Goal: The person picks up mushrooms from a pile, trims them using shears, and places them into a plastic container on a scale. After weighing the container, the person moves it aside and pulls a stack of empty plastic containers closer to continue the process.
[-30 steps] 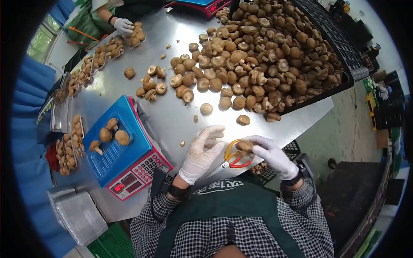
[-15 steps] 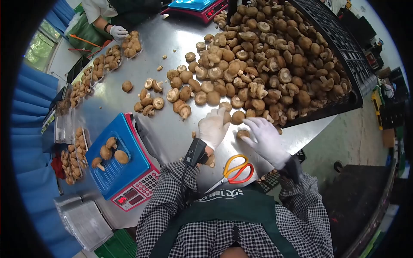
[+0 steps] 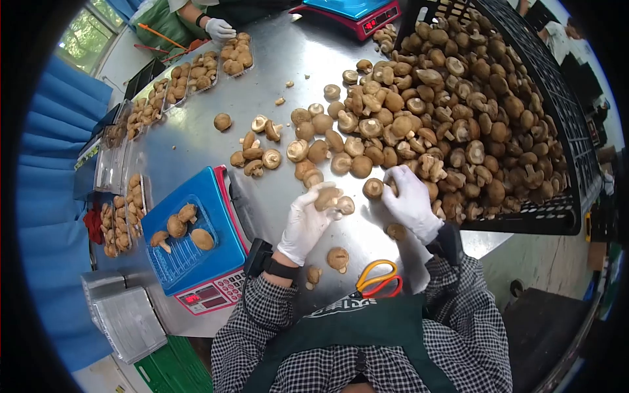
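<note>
My left hand, in a white glove, is closed around shiitake mushrooms; at least two caps show at its fingertips. My right hand, also gloved, is low over the metal table, thumb and forefinger apart. Its fingertips are at the right side of a single shiitake, perhaps touching it. Another shiitake lies below that hand. Nearer my apron are two more, a round one and a smaller one. Scissors with yellow and red handles lie against the apron, their blades hidden.
A large shiitake heap spills from a tipped black crate. Left stands a blue-topped scale with a clear tray of several mushrooms. Filled trays line the far left edge. Across the table is a co-worker's gloved hand.
My left hand has lifted off the table and turned, now with mushrooms in it. My right hand has moved to another mushroom beside the heap. The whole view has shifted.
</note>
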Action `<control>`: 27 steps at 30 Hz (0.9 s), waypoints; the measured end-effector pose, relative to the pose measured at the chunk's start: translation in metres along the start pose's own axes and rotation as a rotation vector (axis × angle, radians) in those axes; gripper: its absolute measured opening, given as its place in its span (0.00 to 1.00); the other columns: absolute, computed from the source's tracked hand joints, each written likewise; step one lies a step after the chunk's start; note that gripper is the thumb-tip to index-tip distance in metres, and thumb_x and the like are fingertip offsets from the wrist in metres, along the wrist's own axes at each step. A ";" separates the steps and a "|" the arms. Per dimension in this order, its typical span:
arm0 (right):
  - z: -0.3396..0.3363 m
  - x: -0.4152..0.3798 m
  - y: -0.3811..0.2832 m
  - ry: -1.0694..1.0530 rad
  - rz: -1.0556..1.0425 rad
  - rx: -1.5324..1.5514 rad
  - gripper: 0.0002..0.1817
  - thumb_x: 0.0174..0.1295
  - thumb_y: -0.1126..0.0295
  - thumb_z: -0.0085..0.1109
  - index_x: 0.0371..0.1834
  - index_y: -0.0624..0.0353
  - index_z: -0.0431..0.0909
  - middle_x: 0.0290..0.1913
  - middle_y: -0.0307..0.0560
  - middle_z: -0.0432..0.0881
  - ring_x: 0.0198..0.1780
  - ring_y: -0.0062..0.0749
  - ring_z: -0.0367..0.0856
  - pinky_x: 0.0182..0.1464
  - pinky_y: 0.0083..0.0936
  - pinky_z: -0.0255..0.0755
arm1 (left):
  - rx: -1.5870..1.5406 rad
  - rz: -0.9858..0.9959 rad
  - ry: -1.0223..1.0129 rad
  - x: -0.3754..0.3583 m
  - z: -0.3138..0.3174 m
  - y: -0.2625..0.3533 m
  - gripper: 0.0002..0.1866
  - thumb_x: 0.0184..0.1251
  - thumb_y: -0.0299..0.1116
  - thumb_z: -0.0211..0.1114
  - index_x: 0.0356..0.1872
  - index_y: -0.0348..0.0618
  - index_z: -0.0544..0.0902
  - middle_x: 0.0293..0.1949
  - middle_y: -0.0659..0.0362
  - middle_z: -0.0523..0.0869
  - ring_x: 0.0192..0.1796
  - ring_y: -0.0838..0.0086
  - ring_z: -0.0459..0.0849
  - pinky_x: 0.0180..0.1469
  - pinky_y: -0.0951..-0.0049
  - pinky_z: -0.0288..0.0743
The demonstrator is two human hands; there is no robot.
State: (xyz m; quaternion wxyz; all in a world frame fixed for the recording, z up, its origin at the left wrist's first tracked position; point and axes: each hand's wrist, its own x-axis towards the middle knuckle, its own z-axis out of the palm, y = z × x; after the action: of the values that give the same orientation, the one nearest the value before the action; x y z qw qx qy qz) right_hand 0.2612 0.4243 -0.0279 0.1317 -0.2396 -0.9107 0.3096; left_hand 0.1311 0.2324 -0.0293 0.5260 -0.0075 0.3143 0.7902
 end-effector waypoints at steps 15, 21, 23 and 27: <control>-0.011 0.016 0.014 0.056 0.091 0.315 0.27 0.53 0.64 0.69 0.57 0.59 0.74 0.53 0.47 0.80 0.54 0.33 0.80 0.57 0.27 0.74 | 1.337 0.470 0.065 0.033 -0.002 -0.009 0.14 0.58 0.24 0.63 0.47 0.41 0.80 0.44 0.57 0.79 0.52 0.69 0.78 0.57 0.69 0.72; -0.039 -0.019 0.006 -0.029 0.400 0.646 0.27 0.56 0.70 0.67 0.59 0.61 0.73 0.50 0.49 0.81 0.52 0.27 0.80 0.56 0.23 0.73 | 2.205 0.469 -0.191 0.069 0.025 -0.053 0.18 0.55 0.35 0.68 0.48 0.48 0.80 0.41 0.55 0.79 0.45 0.58 0.81 0.47 0.62 0.76; -0.036 -0.027 0.014 -0.032 0.346 0.572 0.27 0.57 0.69 0.67 0.60 0.60 0.72 0.51 0.48 0.81 0.54 0.27 0.78 0.57 0.24 0.72 | 2.161 0.464 -0.164 0.079 0.012 -0.059 0.18 0.54 0.36 0.68 0.48 0.49 0.80 0.41 0.54 0.80 0.46 0.58 0.82 0.46 0.62 0.76; -0.039 -0.033 0.009 -0.055 0.342 0.679 0.28 0.57 0.68 0.66 0.61 0.61 0.71 0.52 0.48 0.80 0.55 0.28 0.78 0.59 0.24 0.71 | 1.414 0.272 -0.040 0.063 0.011 -0.043 0.18 0.63 0.35 0.65 0.53 0.44 0.79 0.42 0.55 0.83 0.43 0.66 0.83 0.45 0.69 0.77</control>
State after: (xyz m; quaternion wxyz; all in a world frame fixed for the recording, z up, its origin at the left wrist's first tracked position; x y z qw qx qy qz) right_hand 0.3077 0.4333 -0.0062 0.1257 -0.3228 -0.7064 0.6173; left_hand 0.1421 0.3008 -0.0631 0.3077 0.3887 0.7392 0.4560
